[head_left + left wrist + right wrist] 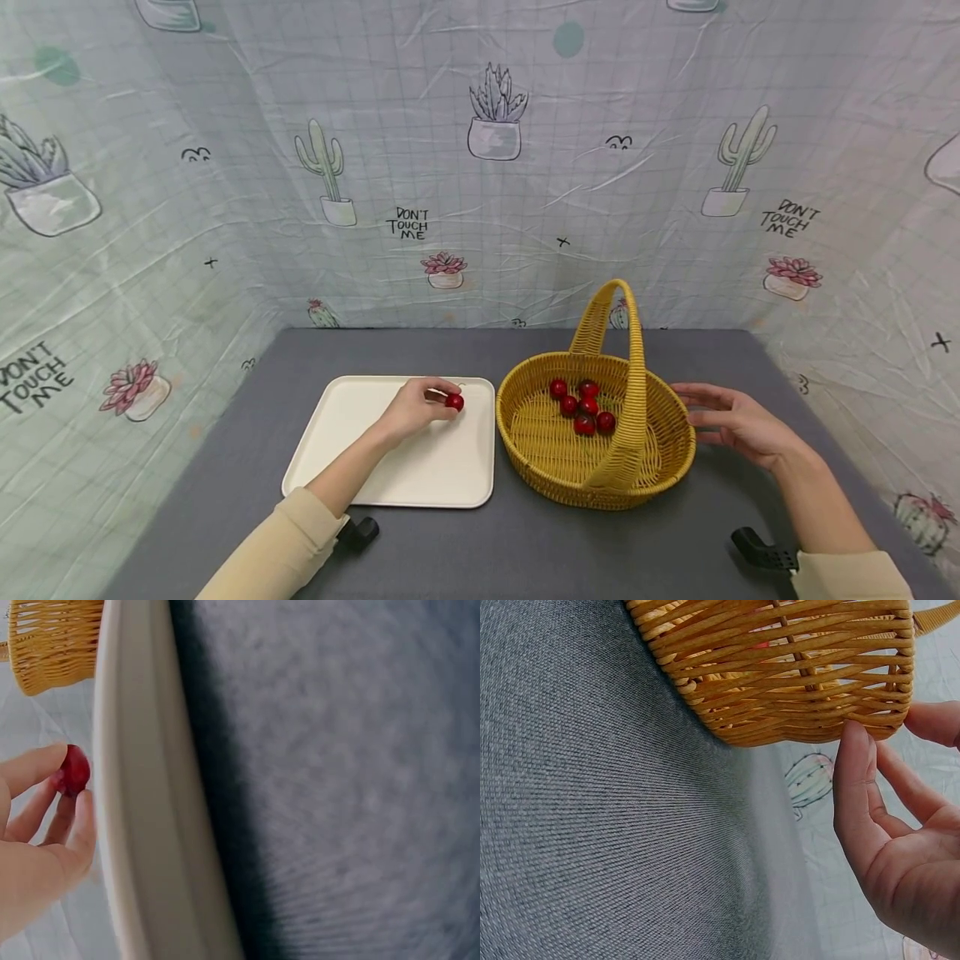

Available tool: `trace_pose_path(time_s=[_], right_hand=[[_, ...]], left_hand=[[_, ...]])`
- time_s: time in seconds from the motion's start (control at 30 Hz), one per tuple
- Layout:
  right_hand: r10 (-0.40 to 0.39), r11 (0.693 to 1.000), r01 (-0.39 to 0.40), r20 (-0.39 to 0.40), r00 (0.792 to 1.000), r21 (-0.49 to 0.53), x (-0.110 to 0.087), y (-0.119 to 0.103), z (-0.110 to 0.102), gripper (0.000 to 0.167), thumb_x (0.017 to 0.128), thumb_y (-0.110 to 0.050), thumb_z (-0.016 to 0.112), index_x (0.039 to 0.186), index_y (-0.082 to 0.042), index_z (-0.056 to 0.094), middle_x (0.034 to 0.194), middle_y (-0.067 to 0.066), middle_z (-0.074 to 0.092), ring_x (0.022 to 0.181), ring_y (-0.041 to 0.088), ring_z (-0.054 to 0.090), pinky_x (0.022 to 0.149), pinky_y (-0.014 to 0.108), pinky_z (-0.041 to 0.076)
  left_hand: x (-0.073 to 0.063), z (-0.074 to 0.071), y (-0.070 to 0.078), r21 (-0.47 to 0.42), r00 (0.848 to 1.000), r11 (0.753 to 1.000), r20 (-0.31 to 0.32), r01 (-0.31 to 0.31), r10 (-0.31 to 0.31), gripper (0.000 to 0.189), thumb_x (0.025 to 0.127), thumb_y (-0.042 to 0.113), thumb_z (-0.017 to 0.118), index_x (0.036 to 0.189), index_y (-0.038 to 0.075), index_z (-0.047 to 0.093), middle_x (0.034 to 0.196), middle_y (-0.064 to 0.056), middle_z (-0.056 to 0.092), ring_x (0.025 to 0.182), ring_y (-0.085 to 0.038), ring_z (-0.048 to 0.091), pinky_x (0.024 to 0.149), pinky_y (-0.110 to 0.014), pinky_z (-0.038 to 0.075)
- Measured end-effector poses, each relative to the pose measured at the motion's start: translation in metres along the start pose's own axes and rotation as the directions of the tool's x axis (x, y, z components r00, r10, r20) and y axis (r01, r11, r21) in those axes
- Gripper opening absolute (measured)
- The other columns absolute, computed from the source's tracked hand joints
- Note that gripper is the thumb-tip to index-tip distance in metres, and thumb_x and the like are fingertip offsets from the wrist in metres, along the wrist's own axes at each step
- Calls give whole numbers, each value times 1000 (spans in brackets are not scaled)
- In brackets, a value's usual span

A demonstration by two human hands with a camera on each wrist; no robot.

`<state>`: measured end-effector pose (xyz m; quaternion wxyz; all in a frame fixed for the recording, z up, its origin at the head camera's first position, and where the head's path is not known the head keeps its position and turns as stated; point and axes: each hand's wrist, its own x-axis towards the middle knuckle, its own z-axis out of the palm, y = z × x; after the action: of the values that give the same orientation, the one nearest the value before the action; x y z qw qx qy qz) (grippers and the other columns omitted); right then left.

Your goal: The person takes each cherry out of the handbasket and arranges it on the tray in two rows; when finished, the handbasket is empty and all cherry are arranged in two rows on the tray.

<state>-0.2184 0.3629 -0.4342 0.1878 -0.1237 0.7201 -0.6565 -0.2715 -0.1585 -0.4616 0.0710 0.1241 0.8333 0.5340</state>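
Observation:
My left hand (pixel 412 408) pinches a shiny dark-red cherry (pixel 454 402) between thumb and fingertips, over the right part of a cream tray (pixel 375 462). In the left wrist view the cherry (pixel 73 771) shows beside the tray's rim (pixel 146 780). To the right of the tray stands a yellow wicker basket (pixel 540 483) with a tall arched handle. Several red cherries (pixel 588 406) lie together on its floor. At the basket's right side is my right hand (pixel 738 421), its fingertips touching the outer wall (pixel 795 712) near the rim, fingers loosely bent.
Tray and basket stand side by side on a dark grey cloth-covered table (pixel 442 554). A pale sheet (pixel 360 275) printed with potted plants hangs behind and along both sides. Black wrist mounts (pixel 761 550) show near both sleeves.

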Motion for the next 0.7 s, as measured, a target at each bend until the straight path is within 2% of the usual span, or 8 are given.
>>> trace_pose_path(time_s=[0.13,0.37,0.53,0.7], right_hand=[[-17,1000,17,20,1000,1,0,1,0,44,106,-4,54,150,-11,52,132,-10,60,114,16,66,90,40,57],[-7,1000,7,21,1000,16,-1,-2,-1,42,106,-3,54,146,-17,56,132,-11,61,113,15,66,89,40,57],[7,1000,-7,26,1000,21,-1,-2,-2,42,106,-3,53,146,-17,56,132,-12,60,114,14,65,89,40,57],[29,999,-30,18,999,21,0,-3,-1,43,107,-4,54,148,-16,54,132,-12,59,115,13,65,90,41,57]], left_hand=[[1,0,-2,28,1000,999,3,14,-14,34,81,0,83,115,0,75,108,-8,73,95,-20,68,77,-31,51],[2,0,-1,49,999,999,34,21,-22,35,82,1,82,117,0,75,106,-7,73,96,-20,68,79,-31,51],[2,2,0,67,998,998,68,-3,-1,35,83,0,81,117,0,74,109,-7,73,98,-21,68,82,-32,52],[3,3,1,78,997,997,80,-11,5,34,82,0,82,115,0,74,108,-7,73,97,-20,68,80,-31,52]])
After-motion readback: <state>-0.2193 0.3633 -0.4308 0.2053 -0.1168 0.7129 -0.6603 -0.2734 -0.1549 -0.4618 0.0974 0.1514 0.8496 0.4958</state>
